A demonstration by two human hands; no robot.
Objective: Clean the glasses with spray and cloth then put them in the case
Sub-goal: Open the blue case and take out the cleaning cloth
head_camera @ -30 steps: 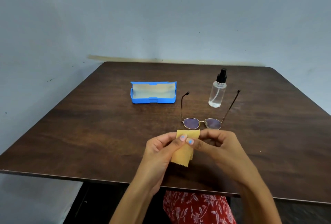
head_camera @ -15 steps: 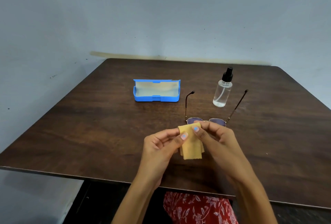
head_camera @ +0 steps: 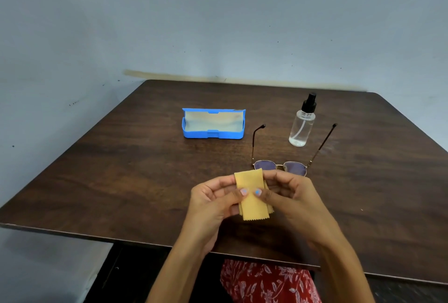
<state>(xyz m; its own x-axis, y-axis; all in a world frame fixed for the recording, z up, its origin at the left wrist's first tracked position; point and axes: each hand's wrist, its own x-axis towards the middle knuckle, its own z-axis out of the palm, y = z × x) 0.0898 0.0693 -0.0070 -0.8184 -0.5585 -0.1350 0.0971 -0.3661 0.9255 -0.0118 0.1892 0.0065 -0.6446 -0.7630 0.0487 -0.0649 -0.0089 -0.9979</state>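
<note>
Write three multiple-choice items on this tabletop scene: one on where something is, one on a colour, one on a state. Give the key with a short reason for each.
1. Where does the spray bottle stand?
A. Between the two temple arms of the glasses
B. Inside the case
C. Left of the case

2. What colour is the cloth?
A. White
B. Yellow
C. Green

3. What state is the case in?
A. Shut
B. Open, with the glasses inside
C. Open, with nothing inside

Key:
1. A, the bottle stands on the table between the spread temple arms.
2. B, the folded cloth pinched by the left hand and right hand is yellow.
3. C, the lid is up and only the pale lining shows.
</note>
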